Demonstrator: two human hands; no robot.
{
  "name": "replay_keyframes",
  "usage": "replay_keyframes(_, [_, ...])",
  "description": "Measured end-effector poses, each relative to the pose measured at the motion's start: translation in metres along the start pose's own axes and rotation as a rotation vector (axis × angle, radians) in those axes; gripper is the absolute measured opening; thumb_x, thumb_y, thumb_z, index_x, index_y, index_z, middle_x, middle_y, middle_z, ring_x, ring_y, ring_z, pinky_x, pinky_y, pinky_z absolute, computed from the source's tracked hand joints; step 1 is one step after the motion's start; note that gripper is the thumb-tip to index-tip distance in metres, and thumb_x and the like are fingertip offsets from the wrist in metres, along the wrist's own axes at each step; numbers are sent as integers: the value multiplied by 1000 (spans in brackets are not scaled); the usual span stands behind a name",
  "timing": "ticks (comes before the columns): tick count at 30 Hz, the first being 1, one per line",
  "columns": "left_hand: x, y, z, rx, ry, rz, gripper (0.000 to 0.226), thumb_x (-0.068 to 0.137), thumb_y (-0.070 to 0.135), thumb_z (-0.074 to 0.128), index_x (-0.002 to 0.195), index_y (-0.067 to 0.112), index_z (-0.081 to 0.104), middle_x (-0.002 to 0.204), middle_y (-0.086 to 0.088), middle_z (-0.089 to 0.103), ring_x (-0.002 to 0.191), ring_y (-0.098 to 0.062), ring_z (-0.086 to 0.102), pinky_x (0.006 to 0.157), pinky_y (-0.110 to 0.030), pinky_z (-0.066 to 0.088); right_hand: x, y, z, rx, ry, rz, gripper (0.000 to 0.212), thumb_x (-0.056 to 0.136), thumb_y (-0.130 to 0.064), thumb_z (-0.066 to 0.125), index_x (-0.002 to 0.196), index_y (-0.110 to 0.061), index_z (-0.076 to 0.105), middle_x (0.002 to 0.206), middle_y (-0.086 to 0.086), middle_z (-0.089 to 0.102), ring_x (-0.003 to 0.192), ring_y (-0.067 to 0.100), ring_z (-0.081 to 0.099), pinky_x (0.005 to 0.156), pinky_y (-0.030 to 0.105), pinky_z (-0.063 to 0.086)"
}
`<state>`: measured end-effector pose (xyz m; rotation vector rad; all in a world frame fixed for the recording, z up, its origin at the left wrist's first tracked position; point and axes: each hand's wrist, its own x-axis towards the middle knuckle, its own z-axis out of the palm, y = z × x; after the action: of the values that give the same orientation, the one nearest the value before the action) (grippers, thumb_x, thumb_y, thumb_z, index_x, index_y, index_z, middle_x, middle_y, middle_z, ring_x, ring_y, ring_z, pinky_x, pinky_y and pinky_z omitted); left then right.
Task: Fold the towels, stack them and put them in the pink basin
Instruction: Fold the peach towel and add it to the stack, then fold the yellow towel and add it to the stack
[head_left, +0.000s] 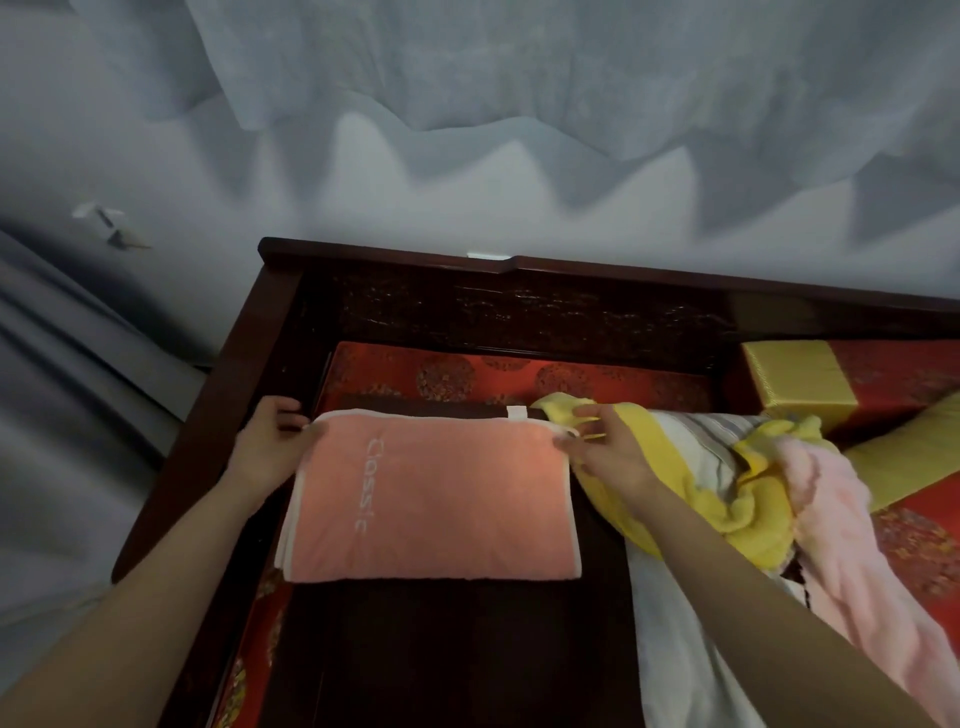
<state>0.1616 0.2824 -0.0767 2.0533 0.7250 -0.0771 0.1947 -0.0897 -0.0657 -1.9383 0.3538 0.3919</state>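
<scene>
Two hands on one towel: left hand (272, 423) pinches the far-left corner of the salmon-pink "Classic" towel (431, 499), right hand (597, 441) pinches its far-right corner
Grip state: both sets of fingers are pressed together on the far hem; neither hand is spread flat
Towel's place: it lies folded on the dark wooden surface (447, 649), between the two forearms, near the left armrest
Long axis: it runs left to right, so the hem held is the long far edge; the body of the towel lies nearer than both grips
Likely next fold: I judge it turns on bringing one short end across to the other, left hand and right hand equally near
Unfolded pile: yellow towel (727, 499) and pale pink towel (831, 519) lie heaped just right of the right wrist
Containers: pink basin is not in view; gold box (795, 387) sits far right, contents hidden
</scene>
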Motion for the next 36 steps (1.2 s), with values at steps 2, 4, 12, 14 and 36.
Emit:
replay_keyframes(2, [-9, 22, -8, 9, 129, 72, 39, 83, 16, 69, 117, 9, 53, 109, -12, 64, 94, -23, 60, 82, -32, 43, -6, -4, -37, 54, -5, -20, 27, 82, -10, 68, 105, -22, 59, 98, 3, 62, 85, 16, 60, 69, 32, 51])
replay_keyframes(4, [-32, 53, -1, -42, 173, 169, 33, 84, 14, 67, 114, 12, 55, 103, -5, 66, 91, -18, 60, 80, -28, 42, -17, -2, -81, 32, 7, -41, 23, 84, -7, 65, 104, -18, 63, 95, 5, 64, 85, 16, 62, 69, 32, 51])
replay_keyframes(12, [-145, 124, 202, 178, -649, 619, 30, 86, 14, 61, 114, 21, 55, 106, 3, 62, 99, -11, 58, 81, -24, 45, -77, 74, -176, 72, 209, 93, 14, 87, 0, 59, 88, -13, 66, 82, 10, 64, 74, 22, 58, 64, 30, 47])
replay_keyframes(14, [-153, 121, 251, 464, -716, 784, 40, 85, 12, 58, 124, 15, 51, 122, -4, 54, 116, -20, 49, 93, -32, 43, -92, 88, -187, 86, 211, 106, 14, 86, 2, 60, 90, -9, 67, 79, 12, 64, 72, 21, 59, 64, 31, 47])
replay_keyframes(36, [-223, 303, 186, 184, -387, 1351, 16, 92, 26, 40, 97, 13, 49, 77, 4, 53, 64, -11, 49, 62, -25, 35, -119, 115, -182, -300, 141, -82, 8, 76, -10, 71, 77, -16, 67, 82, -16, 58, 74, -4, 54, 70, 16, 40])
